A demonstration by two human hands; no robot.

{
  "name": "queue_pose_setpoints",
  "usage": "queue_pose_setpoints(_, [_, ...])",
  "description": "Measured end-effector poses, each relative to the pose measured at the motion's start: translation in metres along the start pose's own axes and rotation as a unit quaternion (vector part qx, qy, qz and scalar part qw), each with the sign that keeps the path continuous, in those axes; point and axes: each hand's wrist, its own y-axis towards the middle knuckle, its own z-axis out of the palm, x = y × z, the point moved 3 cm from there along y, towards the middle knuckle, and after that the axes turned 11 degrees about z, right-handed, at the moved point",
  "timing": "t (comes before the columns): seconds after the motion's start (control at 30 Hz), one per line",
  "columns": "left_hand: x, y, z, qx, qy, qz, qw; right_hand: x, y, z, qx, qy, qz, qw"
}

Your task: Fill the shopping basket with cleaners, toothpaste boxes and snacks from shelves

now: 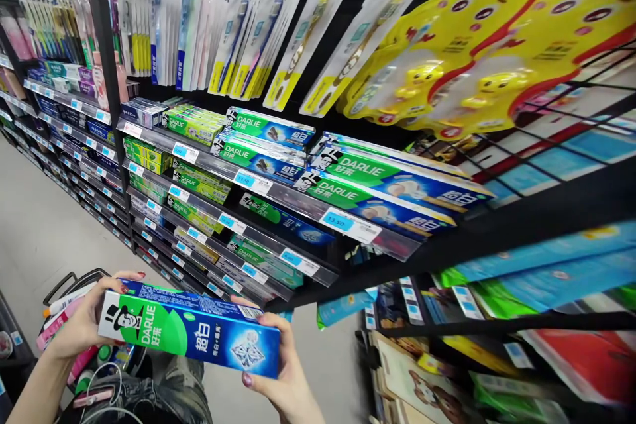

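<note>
A blue, green and white toothpaste box [213, 338] marked DARLIE is held level between my two hands, its printed front facing up toward me. My left hand [92, 318] grips the box's left end, fingers over the top edge. At the other end, my right hand [283, 364] clasps the box with the thumb on the front and fingers behind. Below the left hand sits a shopping basket [74, 281] with several colourful items in it, partly hidden by my arm and the box.
Shelves ahead carry several rows of toothpaste boxes [268, 129] with price tags [348, 225] along the edges. Packaged toothbrushes [253, 40] and yellow duck-shaped packs [422, 66] hang above on hooks. Another shelf [447, 331] with packets stands at the lower right. Grey floor [44, 212] shows at left.
</note>
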Motion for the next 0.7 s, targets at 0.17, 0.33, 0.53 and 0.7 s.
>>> queue_pose_setpoints(0.17, [-0.01,0.0,0.007,0.018,0.034,0.051,0.998,0.007,-0.011,-0.006,0.026,-0.018,-0.003,0.999])
queue_pose_setpoints(0.33, [-0.016,-0.001,0.013,0.048,0.115,0.042,0.991,0.009,-0.014,-0.014,-0.039,-0.08,-0.065,0.994])
queue_pose_setpoints(0.53, [-0.022,0.01,-0.007,0.127,0.162,-0.118,0.972,0.03,0.001,-0.006,-0.067,-0.134,-0.138,0.979])
queue_pose_setpoints(0.7, [-0.053,0.048,-0.017,0.237,0.385,-0.136,0.882,0.04,0.047,0.034,0.021,-0.212,-0.101,0.972])
